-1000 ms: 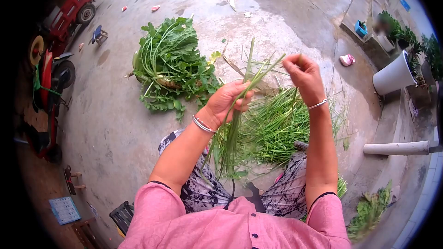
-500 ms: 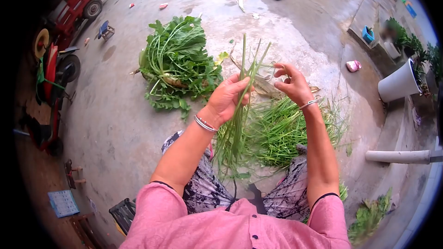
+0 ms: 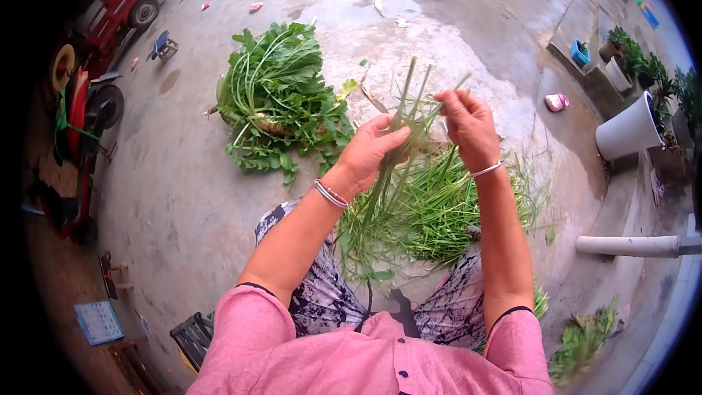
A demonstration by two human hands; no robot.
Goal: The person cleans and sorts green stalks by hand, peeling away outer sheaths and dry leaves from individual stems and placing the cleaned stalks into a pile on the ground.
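Observation:
My left hand [image 3: 368, 152] is closed around a thin bunch of long green stalks [image 3: 382, 184], held tilted with the cut-looking ends up and the leafy ends hanging down. Beside those upper ends, my right hand [image 3: 472, 128] has thumb and fingers pinched together on one of the stalks; the bunch is slightly blurred there. Beneath both hands, a loose pile of the same grassy green stalks [image 3: 446, 208] lies on the concrete between my knees. Further left on the ground rests a heap of leafy radish greens [image 3: 281, 91], with pale roots partly showing.
Concrete ground [image 3: 190, 175] surrounds me. At the left stand a red three-wheeled vehicle [image 3: 121, 11] and a red scooter [image 3: 80, 128], with a small stool [image 3: 164, 47] nearby. A white planter [image 3: 630, 130] and a white pipe [image 3: 629, 246] are at the right. Wilted leaves [image 3: 585, 344] lie lower right.
My right hand has moved up and closed its fingers, which were apart, onto a stalk. The bunch in my left hand has shifted right and leans more that way.

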